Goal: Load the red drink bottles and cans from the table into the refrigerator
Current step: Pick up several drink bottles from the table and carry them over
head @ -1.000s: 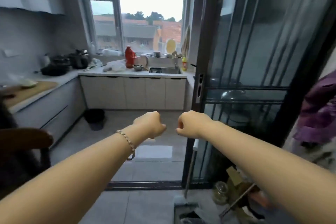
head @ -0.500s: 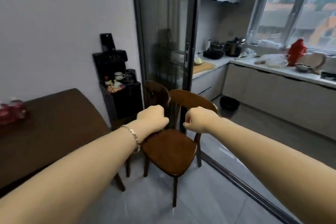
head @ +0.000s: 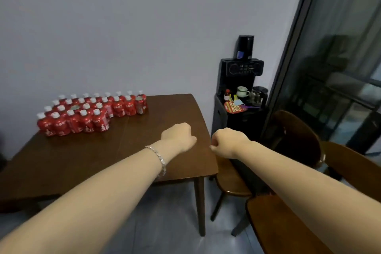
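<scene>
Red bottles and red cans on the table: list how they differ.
The bottles have white caps; the cans have flat silver tops. The bottles are many, in rows; only two cans show, one at the right end, one amid the bottles. Both are red, upright on the table, untouched.

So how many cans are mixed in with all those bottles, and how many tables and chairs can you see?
Cans: 2
Table: 1
Chairs: 2
Total: 5
</scene>
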The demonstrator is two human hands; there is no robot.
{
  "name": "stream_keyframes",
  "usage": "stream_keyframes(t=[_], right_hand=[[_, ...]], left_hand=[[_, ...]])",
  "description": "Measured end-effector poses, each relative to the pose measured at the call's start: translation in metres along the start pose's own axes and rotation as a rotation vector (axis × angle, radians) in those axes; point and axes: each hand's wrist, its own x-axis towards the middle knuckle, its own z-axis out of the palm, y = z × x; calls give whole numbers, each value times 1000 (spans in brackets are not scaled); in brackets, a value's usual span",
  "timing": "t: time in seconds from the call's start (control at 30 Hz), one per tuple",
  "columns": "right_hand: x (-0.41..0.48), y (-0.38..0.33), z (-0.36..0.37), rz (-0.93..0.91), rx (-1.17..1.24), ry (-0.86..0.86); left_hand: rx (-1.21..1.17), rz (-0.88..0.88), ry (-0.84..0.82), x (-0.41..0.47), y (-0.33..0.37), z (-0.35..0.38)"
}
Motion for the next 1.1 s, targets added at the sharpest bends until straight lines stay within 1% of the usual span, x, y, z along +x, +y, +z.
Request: stream_keyframes(t=[0.17,0.27,0.37,0.4,0.47,0.63,0.77,0.83,1.0,1.1], right_hand=[[127,-23,-11,-146,-29,-5],[186,-40,-12,-193,8,-27],[257,-64,-9,-230,-18,-51],[262,-66,-9,-231,-23,-56],[309,-82,-2,-242,-35,-67],[421,-132,22,-198,6,-111],[490,-162,45,-148,83,-137],[517,-172,61,-131,149,-144],[592,-197,117,-79,315,-180],[633,-210,140,-40,397,-175]], left_hand=[[-29,-140,52,91,-52,-22],[-54,-196,75,132,-87,-30],[-79,-259,92,183,-139,-31],[-86,-268,90,187,-146,-30],[-99,-301,94,221,-184,-31],[-95,-333,105,312,-281,-34],[-126,-314,102,368,-340,-33],[-159,-304,138,390,-367,-26],[-222,-427,146,446,-441,9],[-193,-440,175,471,-473,29]])
